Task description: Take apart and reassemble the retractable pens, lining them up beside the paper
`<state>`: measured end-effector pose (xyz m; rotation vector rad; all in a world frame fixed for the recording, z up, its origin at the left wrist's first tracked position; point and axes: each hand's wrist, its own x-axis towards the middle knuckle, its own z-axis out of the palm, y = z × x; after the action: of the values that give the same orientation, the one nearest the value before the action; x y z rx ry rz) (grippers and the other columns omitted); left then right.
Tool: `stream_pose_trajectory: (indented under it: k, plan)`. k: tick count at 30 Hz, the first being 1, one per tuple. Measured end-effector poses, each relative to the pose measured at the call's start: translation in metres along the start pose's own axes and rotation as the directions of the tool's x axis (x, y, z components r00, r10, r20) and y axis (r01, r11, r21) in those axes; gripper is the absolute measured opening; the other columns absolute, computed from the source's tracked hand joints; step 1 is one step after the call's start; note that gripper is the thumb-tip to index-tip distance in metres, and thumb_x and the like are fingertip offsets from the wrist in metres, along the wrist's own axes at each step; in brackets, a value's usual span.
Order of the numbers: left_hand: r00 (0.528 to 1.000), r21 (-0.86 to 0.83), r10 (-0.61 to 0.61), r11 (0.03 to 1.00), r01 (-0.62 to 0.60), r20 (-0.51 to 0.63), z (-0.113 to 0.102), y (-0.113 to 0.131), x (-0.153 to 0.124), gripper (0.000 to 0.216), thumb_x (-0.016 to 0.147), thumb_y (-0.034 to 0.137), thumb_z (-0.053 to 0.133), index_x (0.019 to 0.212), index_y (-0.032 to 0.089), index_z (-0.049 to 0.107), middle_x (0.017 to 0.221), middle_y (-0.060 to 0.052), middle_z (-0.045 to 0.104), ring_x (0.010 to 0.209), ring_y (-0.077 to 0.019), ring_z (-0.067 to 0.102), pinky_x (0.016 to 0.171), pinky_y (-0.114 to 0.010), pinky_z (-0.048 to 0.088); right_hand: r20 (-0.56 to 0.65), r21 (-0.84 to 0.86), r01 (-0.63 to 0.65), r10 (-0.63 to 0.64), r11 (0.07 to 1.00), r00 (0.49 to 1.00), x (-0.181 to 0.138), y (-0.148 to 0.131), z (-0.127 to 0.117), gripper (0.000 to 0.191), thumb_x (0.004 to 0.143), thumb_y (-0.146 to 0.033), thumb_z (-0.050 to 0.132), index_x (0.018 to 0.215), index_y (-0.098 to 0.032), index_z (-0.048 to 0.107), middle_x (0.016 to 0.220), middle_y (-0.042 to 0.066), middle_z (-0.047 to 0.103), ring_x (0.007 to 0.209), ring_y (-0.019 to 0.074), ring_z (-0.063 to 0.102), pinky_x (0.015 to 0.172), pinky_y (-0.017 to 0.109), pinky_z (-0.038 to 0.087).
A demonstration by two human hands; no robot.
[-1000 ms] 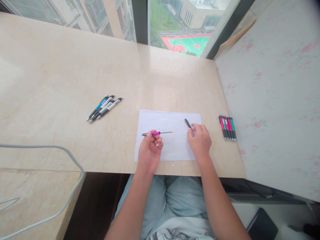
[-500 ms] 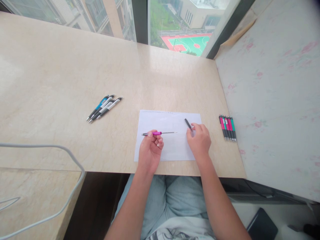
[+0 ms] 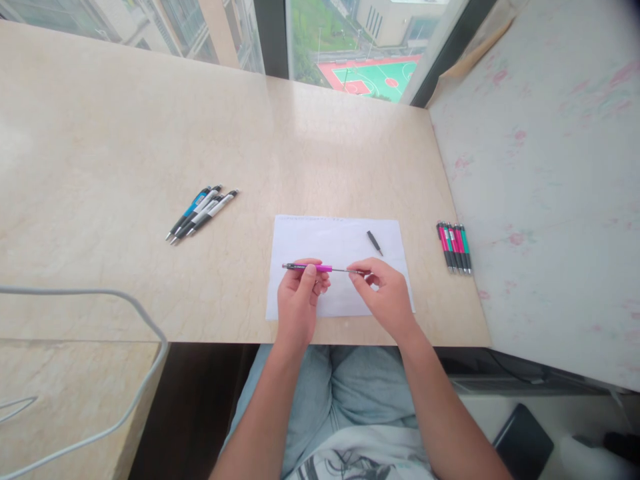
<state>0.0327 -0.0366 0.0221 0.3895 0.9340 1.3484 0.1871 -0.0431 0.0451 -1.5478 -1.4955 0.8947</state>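
My left hand (image 3: pixel 300 293) is closed around the purple barrel (image 3: pixel 323 269) of a ballpoint pen, held level above the paper. From the barrel's right end sticks a thin pen refill (image 3: pixel 341 270). My right hand (image 3: pixel 383 293) pinches the refill near its far tip; the fingers partly hide that end. Beyond the right hand, the pen's black grip section (image 3: pixel 374 243) lies loose on the white sheet of paper (image 3: pixel 325 233), its tip pointing toward me.
Several pens (image 3: pixel 203 213), one blue and others silver-white, lie in a loose bunch at left. A row of pink and green pens (image 3: pixel 454 248) sits by the right wall. A grey cable (image 3: pixel 135 307) loops over the table's (image 3: pixel 325 153) left front. A window stands behind.
My right hand has left the black grip section on the paper and moved left to pinch the refill. The left thumb now lies over the barrel.
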Motion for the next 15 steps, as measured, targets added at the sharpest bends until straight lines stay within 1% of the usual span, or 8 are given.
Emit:
stream_pose_trajectory:
  k: [2,3,5,6,8,9,12,15]
  plan:
    - [1.0,0.059,0.012,0.998,-0.013,0.017,0.001,-0.001,-0.002,0.025,0.08,0.036,0.077,0.094,0.015,0.07,0.074,-0.003,0.068,0.064,-0.0105,0.058,0.061,-0.023,0.047,0.045,-0.038,0.042,-0.04,0.998,0.998,-0.001,-0.002,0.001,0.013,0.089,-0.027,0.059,0.086,-0.021,0.071,0.087,0.004,0.071,0.077,0.0161,0.063,0.064,0.028,0.052]
    - [1.0,0.082,0.014,0.996,-0.016,0.025,0.001,-0.001,-0.002,0.026,0.08,0.036,0.078,0.093,0.015,0.07,0.072,-0.003,0.067,0.062,-0.0102,0.057,0.061,-0.023,0.047,0.081,-0.044,0.063,-0.059,0.997,0.995,-0.002,-0.003,0.0,0.013,0.09,-0.027,0.059,0.087,-0.022,0.071,0.086,0.004,0.072,0.076,0.0157,0.063,0.064,0.028,0.051]
    - [0.999,0.11,0.011,0.994,-0.015,0.033,0.0,-0.003,-0.002,0.025,0.08,0.035,0.078,0.093,0.015,0.07,0.07,-0.002,0.066,0.062,-0.0099,0.056,0.061,-0.023,0.046,0.142,-0.053,0.093,-0.084,0.994,0.986,-0.005,-0.003,-0.002,0.013,0.089,-0.026,0.061,0.096,-0.022,0.072,0.089,0.004,0.072,0.075,0.0149,0.063,0.063,0.028,0.051]
    - [0.999,0.115,0.009,0.993,-0.013,0.032,0.0,-0.003,-0.002,0.025,0.08,0.035,0.078,0.093,0.016,0.07,0.07,-0.001,0.066,0.062,-0.0097,0.056,0.061,-0.023,0.046,0.149,-0.058,0.091,-0.081,0.994,0.986,-0.007,-0.003,-0.003,0.016,0.089,-0.026,0.062,0.102,-0.022,0.071,0.091,0.004,0.072,0.075,0.0145,0.064,0.063,0.027,0.051]
    - [1.0,0.122,0.007,0.992,-0.01,0.022,-0.001,-0.004,-0.001,0.024,0.08,0.034,0.078,0.094,0.016,0.069,0.071,-0.001,0.065,0.063,-0.0092,0.056,0.062,-0.022,0.046,0.111,-0.052,0.045,-0.039,0.998,0.993,-0.01,-0.001,-0.006,0.023,0.09,-0.027,0.062,0.11,-0.021,0.07,0.092,0.004,0.073,0.075,0.0142,0.065,0.066,0.027,0.053]
    - [1.0,0.126,0.006,0.992,-0.008,0.017,-0.001,-0.004,-0.001,0.024,0.08,0.034,0.078,0.094,0.016,0.069,0.072,-0.001,0.065,0.063,-0.009,0.056,0.062,-0.022,0.046,0.09,-0.039,0.013,-0.009,0.999,0.996,-0.011,0.0,-0.008,0.024,0.09,-0.028,0.062,0.111,-0.021,0.07,0.09,0.004,0.073,0.075,0.0142,0.066,0.067,0.028,0.054]
    - [1.0,0.143,0.003,0.99,-0.004,0.008,0.0,-0.004,-0.001,0.024,0.08,0.033,0.079,0.095,0.017,0.07,0.075,-0.001,0.066,0.064,-0.0085,0.056,0.064,-0.021,0.047,0.069,0.007,-0.047,0.047,0.999,0.996,-0.012,0.004,-0.01,0.021,0.09,-0.027,0.061,0.106,-0.021,0.072,0.082,0.003,0.074,0.073,0.0145,0.067,0.07,0.028,0.055]
    - [1.0,0.166,0.006,0.986,-0.009,0.022,0.002,-0.004,-0.002,0.024,0.079,0.033,0.079,0.095,0.017,0.07,0.078,-0.002,0.068,0.065,-0.0089,0.057,0.065,-0.022,0.047,0.051,0.019,-0.026,0.025,0.999,0.998,-0.009,0.004,-0.012,0.016,0.089,-0.026,0.062,0.098,-0.021,0.074,0.085,0.003,0.075,0.074,0.0148,0.068,0.072,0.029,0.057]
